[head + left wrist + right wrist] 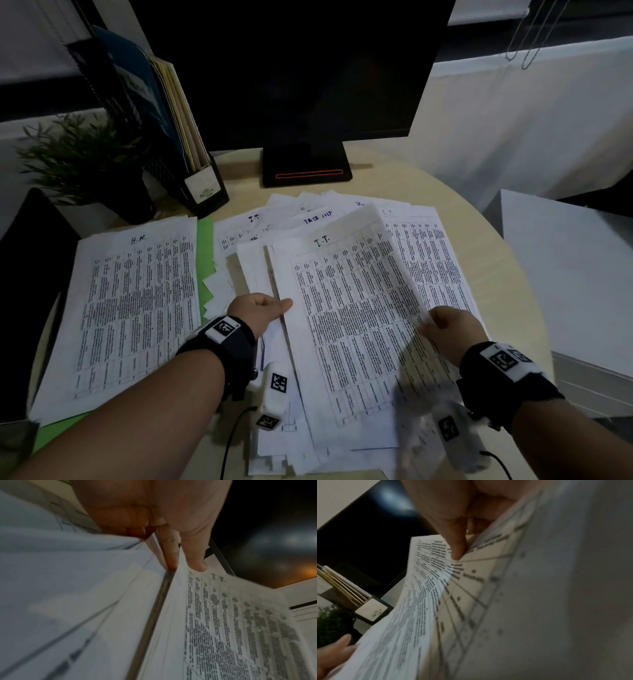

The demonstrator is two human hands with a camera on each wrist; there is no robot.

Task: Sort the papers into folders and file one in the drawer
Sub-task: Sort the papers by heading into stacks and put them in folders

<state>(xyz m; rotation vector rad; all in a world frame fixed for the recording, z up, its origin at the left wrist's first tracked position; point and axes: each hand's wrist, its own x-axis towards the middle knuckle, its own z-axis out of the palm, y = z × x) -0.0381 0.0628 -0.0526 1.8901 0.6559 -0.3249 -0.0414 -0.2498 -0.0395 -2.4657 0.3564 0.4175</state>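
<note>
Pinching the left edge of a white printed sheet headed "I.T." (pixel 346 308), the left hand (pixel 258 310) has its thumb on top and its fingers (pixel 169 550) under the paper. At the sheet's right edge the right hand (pixel 452 327) does the same, thumb (pixel 456 545) pressed on the printed table, so the page is lifted between both hands above a loose heap of white papers (pixel 308 219) spread over the round pale wooden surface (pixel 445 192).

At about nine o'clock from that sheet lies a white page headed "H.R." (pixel 137 308), resting on a green folder (pixel 205 260) whose edge shows along its right side. Toward eleven o'clock stands a black file holder (pixel 205 185) with tan and blue folders upright in it, and beside it, farther left, a small green plant in a dark pot (pixel 85 161). At twelve o'clock a dark monitor (pixel 291 68) stands on its black base with a red stripe. Both wrists wear black bands with white marker tags.
</note>
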